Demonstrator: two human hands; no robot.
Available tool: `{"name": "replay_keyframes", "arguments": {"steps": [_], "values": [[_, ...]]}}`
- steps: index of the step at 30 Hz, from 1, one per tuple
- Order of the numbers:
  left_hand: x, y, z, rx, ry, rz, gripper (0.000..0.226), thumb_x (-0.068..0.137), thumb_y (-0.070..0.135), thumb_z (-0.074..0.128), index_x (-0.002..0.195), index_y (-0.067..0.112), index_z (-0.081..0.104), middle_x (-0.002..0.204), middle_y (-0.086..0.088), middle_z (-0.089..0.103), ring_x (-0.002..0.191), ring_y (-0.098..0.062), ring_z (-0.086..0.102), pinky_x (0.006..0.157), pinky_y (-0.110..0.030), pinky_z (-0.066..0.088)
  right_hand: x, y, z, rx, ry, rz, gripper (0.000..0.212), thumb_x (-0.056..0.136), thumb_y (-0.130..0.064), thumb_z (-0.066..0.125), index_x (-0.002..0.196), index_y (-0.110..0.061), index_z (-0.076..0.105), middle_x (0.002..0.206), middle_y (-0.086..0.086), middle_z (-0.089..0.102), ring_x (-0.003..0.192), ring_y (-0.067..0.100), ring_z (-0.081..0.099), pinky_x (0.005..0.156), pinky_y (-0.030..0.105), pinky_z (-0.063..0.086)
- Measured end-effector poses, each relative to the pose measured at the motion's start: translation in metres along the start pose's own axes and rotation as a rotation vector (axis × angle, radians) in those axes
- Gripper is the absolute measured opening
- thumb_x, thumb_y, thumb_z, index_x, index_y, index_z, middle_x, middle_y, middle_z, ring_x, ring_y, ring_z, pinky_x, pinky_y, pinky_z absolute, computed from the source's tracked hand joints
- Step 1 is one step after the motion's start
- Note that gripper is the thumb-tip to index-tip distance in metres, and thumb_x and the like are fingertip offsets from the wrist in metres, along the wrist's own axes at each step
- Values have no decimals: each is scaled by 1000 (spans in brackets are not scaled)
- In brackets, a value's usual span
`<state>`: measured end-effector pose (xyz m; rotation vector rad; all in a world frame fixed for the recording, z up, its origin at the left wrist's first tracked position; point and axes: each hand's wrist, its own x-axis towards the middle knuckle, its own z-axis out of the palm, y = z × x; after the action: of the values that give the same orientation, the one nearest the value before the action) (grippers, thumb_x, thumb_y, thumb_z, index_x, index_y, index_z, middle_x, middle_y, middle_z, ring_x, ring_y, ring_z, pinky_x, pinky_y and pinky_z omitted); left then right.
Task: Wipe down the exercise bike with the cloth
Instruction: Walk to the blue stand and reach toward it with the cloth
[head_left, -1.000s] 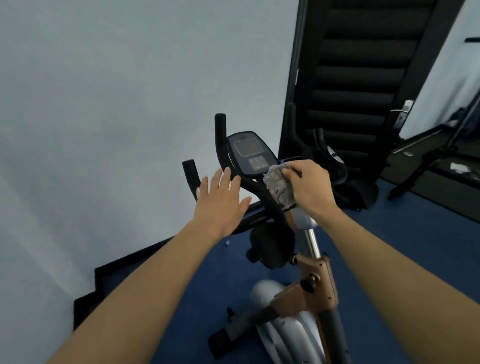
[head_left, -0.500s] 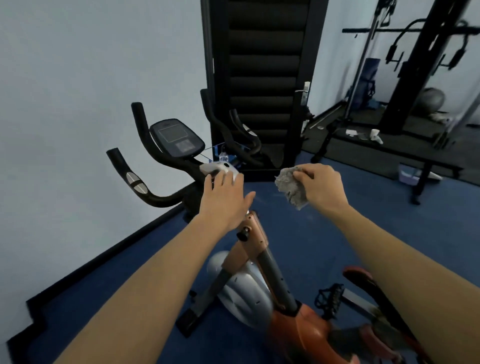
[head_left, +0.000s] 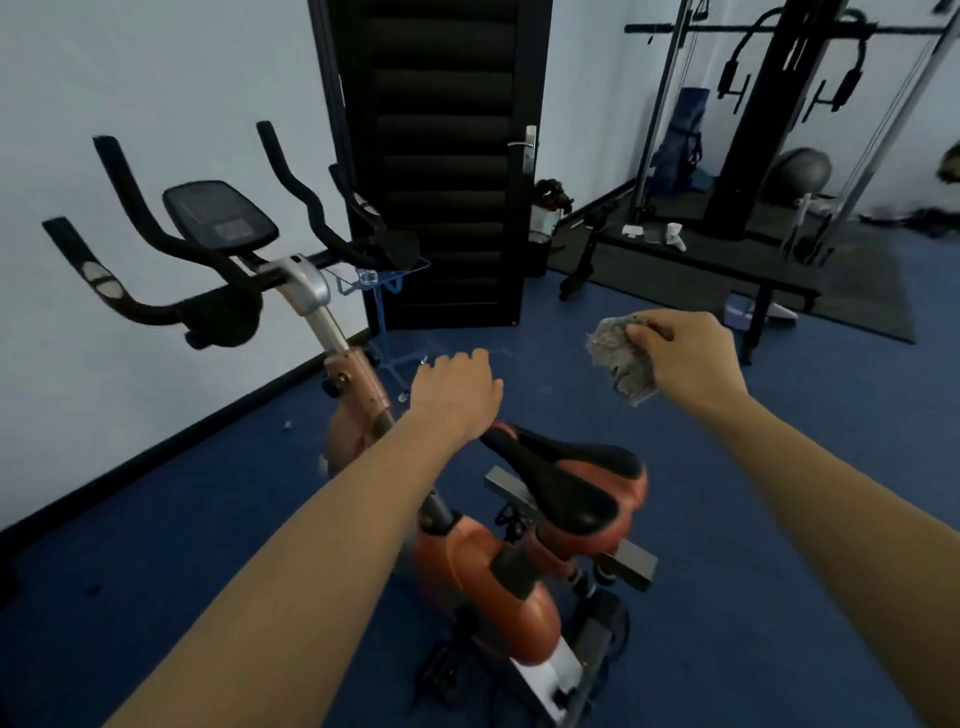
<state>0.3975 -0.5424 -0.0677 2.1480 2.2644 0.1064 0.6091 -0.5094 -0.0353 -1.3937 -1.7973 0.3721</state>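
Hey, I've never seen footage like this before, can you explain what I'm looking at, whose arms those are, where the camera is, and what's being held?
The camera sits on a person's head, looking forward and down, so the two bare arms are their own. The right hand grips a crumpled grey cloth in the air, touching nothing else. The left hand is loosely curled and empty, above the nose of the black and orange saddle. Below stands the orange exercise bike on a blue floor, with black curved handlebars and a dark oval display console at the left. Behind are a black door and a weight machine.
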Motion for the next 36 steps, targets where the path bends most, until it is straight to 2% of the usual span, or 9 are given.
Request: {"name": "replay_keyframes", "arguments": {"steps": [6, 8, 11, 15, 18, 24, 31, 33, 36], "values": [[24, 105, -12, -41, 106, -3, 62, 96, 41, 35, 145, 7, 16, 154, -14, 14, 142, -29, 7, 115, -44, 8, 12, 61, -79, 47, 27, 17, 19, 92, -17, 51, 92, -12, 70, 81, 0, 65, 74, 12, 58, 59, 17, 39], [43, 133, -12, -36, 149, -2, 66, 96, 44, 34, 147, 9, 11, 156, -13, 4, 143, -28, -4, 115, -45, 0, 27, 79, -95, 35, 32, 4, 20, 92, -17, 51, 88, -12, 70, 79, 1, 65, 71, 11, 57, 56, 18, 41], [76, 168, -6, -35, 176, -8, 68, 96, 46, 33, 148, 11, 7, 156, -13, -4, 142, -28, -11, 114, -46, -5, 54, 108, -110, 59, 34, 6, 21, 92, -16, 51, 85, -8, 69, 81, 8, 69, 75, 20, 61, 65, 32, 49], [132, 207, 13, -15, 148, -62, 69, 96, 46, 32, 147, 11, 4, 156, -14, -8, 142, -29, -14, 113, -47, -6, 101, 155, -115, 73, -7, 1, 20, 92, -17, 52, 86, -10, 69, 83, 7, 69, 77, 19, 62, 69, 33, 50], [188, 231, 31, -37, 141, -124, 70, 96, 47, 31, 147, 10, 2, 155, -15, -10, 142, -30, -14, 113, -48, -6, 151, 192, -113, 60, -34, -51, 21, 92, -17, 52, 85, -8, 69, 82, 8, 70, 74, 18, 61, 68, 33, 51], [293, 253, 43, -73, 93, -219, 72, 95, 50, 28, 147, 12, -6, 156, -14, -1, 143, -29, -2, 113, -48, -4, 260, 242, -102, 54, -112, -87, 17, 91, -16, 53, 88, -14, 70, 77, -1, 64, 66, 2, 54, 57, 16, 42], [385, 224, 45, 15, 106, -360, 73, 95, 50, 27, 147, 14, -11, 156, -13, 1, 143, -30, 1, 113, -50, -3, 392, 266, -47, 148, -281, -178, 19, 93, -17, 52, 103, -12, 68, 86, 0, 64, 75, 11, 56, 60, 16, 41], [418, 211, 49, 39, 91, -423, 75, 95, 48, 30, 146, 14, -14, 154, -16, 15, 140, -32, 17, 113, -50, 5, 432, 273, -22, 168, -319, -232, 20, 93, -16, 52, 105, -10, 67, 87, 1, 64, 71, 9, 55, 60, 14, 41], [475, 195, 53, 1, 89, -518, 77, 95, 46, 33, 145, 15, -17, 136, -16, 44, 121, -33, 45, 108, -50, 21, 495, 284, 15, 195, -358, -323, 19, 93, -15, 53, 103, -10, 68, 78, -3, 61, 59, -1, 48, 45, 2, 34]]}}
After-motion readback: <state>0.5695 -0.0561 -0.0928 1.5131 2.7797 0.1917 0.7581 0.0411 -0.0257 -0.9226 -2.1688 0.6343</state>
